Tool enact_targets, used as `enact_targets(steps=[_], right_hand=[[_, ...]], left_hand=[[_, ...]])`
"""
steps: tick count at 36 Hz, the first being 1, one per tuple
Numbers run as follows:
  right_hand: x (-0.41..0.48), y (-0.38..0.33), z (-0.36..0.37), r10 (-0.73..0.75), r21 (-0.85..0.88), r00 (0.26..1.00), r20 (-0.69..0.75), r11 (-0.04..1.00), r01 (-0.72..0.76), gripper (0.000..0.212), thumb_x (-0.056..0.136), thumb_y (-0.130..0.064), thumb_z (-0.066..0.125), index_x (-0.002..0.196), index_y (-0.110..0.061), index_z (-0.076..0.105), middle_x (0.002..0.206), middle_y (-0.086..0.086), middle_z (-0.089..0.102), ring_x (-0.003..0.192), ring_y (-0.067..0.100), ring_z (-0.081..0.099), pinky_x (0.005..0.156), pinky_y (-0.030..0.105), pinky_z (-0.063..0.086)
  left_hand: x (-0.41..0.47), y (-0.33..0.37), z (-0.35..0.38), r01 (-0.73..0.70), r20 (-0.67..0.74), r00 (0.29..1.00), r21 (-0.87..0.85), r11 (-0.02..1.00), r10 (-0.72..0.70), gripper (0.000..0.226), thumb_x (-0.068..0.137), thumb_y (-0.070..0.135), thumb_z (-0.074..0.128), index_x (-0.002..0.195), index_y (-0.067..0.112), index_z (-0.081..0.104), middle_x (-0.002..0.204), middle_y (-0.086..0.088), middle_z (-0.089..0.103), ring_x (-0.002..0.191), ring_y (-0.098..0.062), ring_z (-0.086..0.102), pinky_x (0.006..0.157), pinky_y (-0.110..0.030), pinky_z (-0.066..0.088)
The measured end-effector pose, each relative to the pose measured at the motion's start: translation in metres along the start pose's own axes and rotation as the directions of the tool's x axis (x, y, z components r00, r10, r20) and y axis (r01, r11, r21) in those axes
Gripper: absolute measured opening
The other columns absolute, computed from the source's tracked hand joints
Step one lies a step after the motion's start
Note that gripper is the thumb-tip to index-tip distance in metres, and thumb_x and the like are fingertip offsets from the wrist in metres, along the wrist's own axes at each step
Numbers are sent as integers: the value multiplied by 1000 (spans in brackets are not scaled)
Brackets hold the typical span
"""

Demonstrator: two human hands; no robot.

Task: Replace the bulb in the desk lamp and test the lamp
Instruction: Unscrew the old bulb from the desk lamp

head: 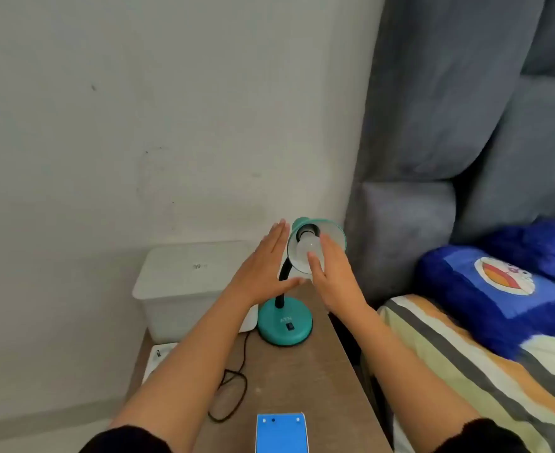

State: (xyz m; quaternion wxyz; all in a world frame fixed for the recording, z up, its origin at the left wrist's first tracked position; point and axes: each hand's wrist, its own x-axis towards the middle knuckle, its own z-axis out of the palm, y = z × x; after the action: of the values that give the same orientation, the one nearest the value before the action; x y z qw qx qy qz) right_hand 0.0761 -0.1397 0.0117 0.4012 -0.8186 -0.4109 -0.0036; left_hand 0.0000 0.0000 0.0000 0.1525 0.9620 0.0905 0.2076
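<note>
A teal desk lamp stands on the brown bedside table (308,380): round base (284,326) with a black switch, black bent neck, and a shade (333,232) tilted towards me. A white bulb (305,253) sits in the shade's socket. My left hand (263,269) is flat and open just left of the shade, not touching it. My right hand (335,273) is open, its fingers resting against the right side of the bulb and covering part of it. A blue and white box (281,434) lies at the table's near edge.
A white lidded plastic bin (184,289) stands left of the lamp against the wall. The lamp's black cord (233,393) loops over the table's left side. A bed with a striped sheet (485,380) and blue pillow (498,292) lies to the right, below a grey padded headboard.
</note>
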Motion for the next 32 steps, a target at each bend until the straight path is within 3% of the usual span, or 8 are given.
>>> enact_targets(steps=[4, 8, 11, 15, 20, 26, 30, 32], right_hand=[[17, 6, 1, 57, 117, 997, -46, 992, -51, 53, 98, -29, 42, 145, -9, 27, 151, 9, 34, 139, 20, 32, 111, 30, 26], [36, 13, -2, 161, 141, 986, -31, 978, -155, 54, 93, -37, 49, 138, -9, 38, 139, 10, 47, 122, 23, 49, 97, 33, 41], [44, 14, -5, 222, 126, 973, 63, 965, -229, 55, 89, -45, 53, 131, -10, 45, 122, 12, 56, 96, 17, 51, 79, 28, 42], [48, 12, -4, 209, 124, 976, 56, 969, -215, 57, 86, -42, 60, 130, -8, 44, 105, 4, 53, 89, 16, 50, 73, 26, 40], [52, 12, 1, 179, 35, 983, 38, 983, -180, 62, 82, -33, 64, 134, -10, 40, 124, 13, 52, 104, 23, 52, 80, 30, 43], [56, 12, 10, 165, -146, 985, 41, 977, -157, 54, 78, -25, 61, 126, -11, 43, 115, 14, 47, 109, 33, 48, 87, 42, 47], [53, 12, 8, -47, -481, 998, 46, 874, 64, 60, 79, -19, 65, 133, -17, 39, 130, 14, 35, 118, 33, 34, 98, 39, 38], [54, 14, 7, -112, -550, 992, 61, 826, 127, 62, 78, -20, 65, 134, -18, 39, 133, 13, 33, 119, 33, 32, 102, 38, 34]], left_hand=[[17, -1, 6, 31, 59, 998, -163, 986, -22, 113, 76, 46, 71, 146, 27, -16, 156, 13, -15, 141, 3, -10, 113, -19, 8], [29, -5, 12, 52, 54, 998, -364, 930, -35, 116, 71, 32, 80, 146, 37, -8, 156, 15, 6, 137, 5, 13, 106, -16, 20], [37, -8, 17, 34, 42, 999, -397, 917, -20, 116, 70, 26, 81, 146, 38, -5, 156, 15, 10, 132, 11, 14, 105, -12, 19], [42, -14, 22, -10, 27, 999, -415, 910, 23, 116, 69, 22, 82, 146, 37, -4, 151, 18, 14, 133, 11, 13, 101, 3, 14], [45, -19, 25, -52, 6, 998, -405, 913, 60, 113, 69, 21, 82, 148, 29, 1, 147, 18, 17, 133, 10, 15, 103, 3, 12], [44, -21, 23, -108, -38, 994, -371, 922, 101, 106, 69, 20, 81, 148, 22, 9, 154, 6, 18, 137, 2, 18, 109, -4, 16], [45, -19, 21, -132, -39, 991, -356, 925, 126, 101, 71, 18, 79, 146, 24, 12, 148, 12, 20, 132, 4, 22, 106, -3, 19], [45, -19, 21, -132, -36, 991, -353, 926, 128, 101, 71, 18, 79, 146, 24, 12, 150, 9, 21, 132, 4, 22, 106, -3, 20]])
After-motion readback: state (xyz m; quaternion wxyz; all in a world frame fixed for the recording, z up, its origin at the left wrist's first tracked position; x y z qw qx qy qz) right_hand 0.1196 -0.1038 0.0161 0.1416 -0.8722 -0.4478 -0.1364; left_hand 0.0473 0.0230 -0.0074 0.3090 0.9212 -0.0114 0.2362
